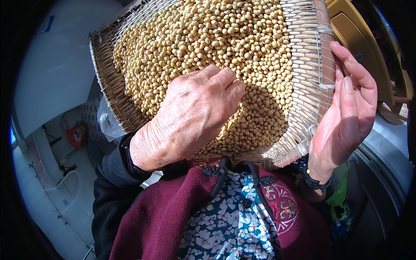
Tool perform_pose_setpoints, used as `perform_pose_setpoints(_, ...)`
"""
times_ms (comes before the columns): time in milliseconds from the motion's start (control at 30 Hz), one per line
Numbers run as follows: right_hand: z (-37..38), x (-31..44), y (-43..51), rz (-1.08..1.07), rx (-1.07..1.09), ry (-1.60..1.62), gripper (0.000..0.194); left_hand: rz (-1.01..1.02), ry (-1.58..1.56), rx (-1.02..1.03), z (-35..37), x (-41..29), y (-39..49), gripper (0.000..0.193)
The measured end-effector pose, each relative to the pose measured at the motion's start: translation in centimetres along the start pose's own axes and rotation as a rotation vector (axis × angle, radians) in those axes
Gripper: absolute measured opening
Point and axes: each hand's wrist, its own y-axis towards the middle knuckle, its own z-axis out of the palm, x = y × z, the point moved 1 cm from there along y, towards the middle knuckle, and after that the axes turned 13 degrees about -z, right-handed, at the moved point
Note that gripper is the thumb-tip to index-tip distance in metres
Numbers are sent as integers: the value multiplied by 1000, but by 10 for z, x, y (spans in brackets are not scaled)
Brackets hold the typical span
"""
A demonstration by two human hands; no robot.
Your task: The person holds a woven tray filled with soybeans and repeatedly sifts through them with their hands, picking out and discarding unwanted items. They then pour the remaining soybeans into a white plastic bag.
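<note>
Pale yellow soybeans (201, 35) lie heaped in a woven tray basket (305, 55) with a bound wooden rim. A few greenish beans show among them. My left hand (191, 113), back up and with a ring on one finger, reaches over the basket; its curled fingertips are down at the beans, and what they pinch, if anything, is hidden. Palm side showing, my right hand (351, 97) is at the outer right rim, its fingers bent and one fingertip against the rim. Something thin and dark shows between those fingers, too small to identify. A dark band circles the right wrist.
A brown chair-like piece (360, 48) stands beyond the rim at right. A clear plastic bag (109, 120) hangs at the basket's left side. Below the right wrist is a green bag (338, 195). A white panel (55, 71) fills the upper left, with a red object (76, 135) below it.
</note>
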Motion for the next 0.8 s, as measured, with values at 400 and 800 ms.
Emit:
perform_pose_setpoints(400,0,1,0,-10,0,13,25,85,37,-106,20,9,19,18)
perform_pose_setpoints(800,6,4,-1,-3,-17,-21,26,143,129,-63,26,5,21,14)
